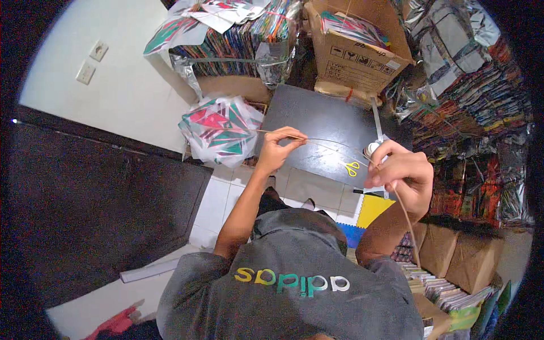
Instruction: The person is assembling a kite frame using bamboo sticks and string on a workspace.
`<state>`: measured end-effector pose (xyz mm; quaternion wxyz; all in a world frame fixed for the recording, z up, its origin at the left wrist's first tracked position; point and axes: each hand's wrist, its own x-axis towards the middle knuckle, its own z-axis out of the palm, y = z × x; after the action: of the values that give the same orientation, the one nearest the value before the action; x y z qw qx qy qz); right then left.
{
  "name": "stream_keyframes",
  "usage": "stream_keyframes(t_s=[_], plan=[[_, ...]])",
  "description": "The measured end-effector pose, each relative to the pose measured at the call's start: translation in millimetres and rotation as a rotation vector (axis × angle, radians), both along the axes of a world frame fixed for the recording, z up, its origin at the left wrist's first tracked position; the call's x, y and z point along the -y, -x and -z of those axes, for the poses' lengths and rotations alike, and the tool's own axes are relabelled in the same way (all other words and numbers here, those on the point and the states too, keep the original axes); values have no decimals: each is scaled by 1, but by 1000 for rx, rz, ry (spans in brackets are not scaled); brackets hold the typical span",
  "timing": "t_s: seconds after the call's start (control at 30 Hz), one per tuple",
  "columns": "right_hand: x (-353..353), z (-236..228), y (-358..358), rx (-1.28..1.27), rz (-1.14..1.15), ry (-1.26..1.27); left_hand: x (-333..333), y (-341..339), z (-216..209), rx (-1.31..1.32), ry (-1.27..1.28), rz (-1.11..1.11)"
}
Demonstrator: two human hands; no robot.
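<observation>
Above the dark table, my left hand (277, 152) pinches a thin light-brown stick (331, 141) between thumb and fingertips. One end sticks out leftward past that hand. Farther right and closer to me, my right hand (403, 175) closes round the same stick. Between my hands it bows in a shallow curve, and its tail hangs below the right hand. Yellow-handled scissors (352, 168) lie on the dark tabletop (300, 110) below the stick. Beside my right hand is a small white round object (372, 148), partly covered by the fingers.
Left of the table sits a pile of red, green and white patterned sheets (222, 130). Bundled stacks of colourful sheets (226, 59) and an open cardboard box (354, 62) stand behind. More wrapped stacks (470, 113) line the right, above brown cardboard boxes (473, 255).
</observation>
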<state>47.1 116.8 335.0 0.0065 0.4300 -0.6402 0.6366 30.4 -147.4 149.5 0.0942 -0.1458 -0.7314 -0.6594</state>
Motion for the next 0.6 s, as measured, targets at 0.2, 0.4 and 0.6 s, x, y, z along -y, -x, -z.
stream_keyframes(t_s=[0.2, 0.4, 0.6], plan=[[42, -21, 22, -187, -322, 49, 35, 32, -22, -181, -63, -56], [94, -31, 41, -233, -302, 5, 80, 68, -29, -213, -133, -104], [137, -32, 49, -239, -180, -52, 111, 106, -29, -159, -185, -43]])
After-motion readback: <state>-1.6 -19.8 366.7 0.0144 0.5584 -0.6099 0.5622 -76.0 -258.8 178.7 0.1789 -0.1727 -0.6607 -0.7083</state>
